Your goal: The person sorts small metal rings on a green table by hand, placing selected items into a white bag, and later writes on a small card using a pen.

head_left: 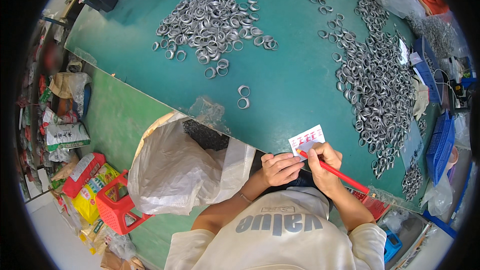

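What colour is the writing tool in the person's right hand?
The writing tool is mostly red; it shows in the head view.

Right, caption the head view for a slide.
Right hand holds a red pen to a marked white card, left hand alongside, with grey ring-shaped parts heaped on a green tabletop.

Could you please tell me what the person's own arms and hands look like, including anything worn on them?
The left hand and right hand are bare, with no gloves. Short, loose cream sleeves leave the forearms uncovered. A thin, light-coloured band, perhaps a bracelet, circles the left wrist; none shows on the right.
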Demonstrator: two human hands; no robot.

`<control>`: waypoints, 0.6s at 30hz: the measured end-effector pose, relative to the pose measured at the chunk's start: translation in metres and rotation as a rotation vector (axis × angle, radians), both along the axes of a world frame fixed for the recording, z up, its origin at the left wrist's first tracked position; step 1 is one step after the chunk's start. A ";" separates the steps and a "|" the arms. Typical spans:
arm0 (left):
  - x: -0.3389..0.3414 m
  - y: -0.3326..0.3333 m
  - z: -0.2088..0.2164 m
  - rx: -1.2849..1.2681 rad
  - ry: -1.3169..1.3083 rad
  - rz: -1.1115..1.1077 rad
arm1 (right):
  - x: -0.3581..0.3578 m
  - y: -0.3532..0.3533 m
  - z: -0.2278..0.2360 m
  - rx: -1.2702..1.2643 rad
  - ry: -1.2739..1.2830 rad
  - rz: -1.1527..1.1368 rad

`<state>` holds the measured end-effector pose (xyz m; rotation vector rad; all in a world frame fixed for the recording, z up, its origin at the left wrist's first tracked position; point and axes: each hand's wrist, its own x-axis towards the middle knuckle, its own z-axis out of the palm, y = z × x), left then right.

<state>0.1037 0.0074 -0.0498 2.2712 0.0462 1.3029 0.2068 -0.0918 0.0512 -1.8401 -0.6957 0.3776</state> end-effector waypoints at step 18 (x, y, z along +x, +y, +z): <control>0.006 -0.006 -0.007 -0.040 -0.080 0.039 | 0.002 0.003 0.005 -0.017 -0.036 0.052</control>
